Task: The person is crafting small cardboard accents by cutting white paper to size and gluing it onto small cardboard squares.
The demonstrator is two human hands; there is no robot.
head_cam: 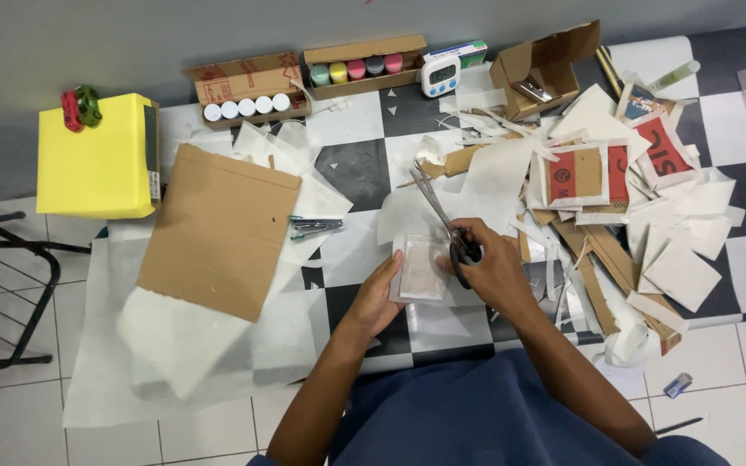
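The right hand point(489, 263) is closed around the handles of a pair of scissors point(442, 220). The blades point far and left, up over the white scraps. The left hand point(380, 298) pinches the left edge of a small pale card point(423, 269), with fingers curled under it. The card sits in the middle of the table point(360, 168), close to the near edge, between the two hands.

There is little open room. To the right lies a thick heap of paper and cardboard scraps point(641, 224), right up against the right hand. To the left there is a bit of bare checkered top, then a flat brown cardboard sheet point(218, 229) lying on thin white paper point(114, 345) that hangs over the near edge. A yellow box point(97, 155) stands at the far left.

The scissor handles are mostly hidden by the fingers. It may be that the blades are a little open, but it is hard to tell. The arms are cut off at the bottom.
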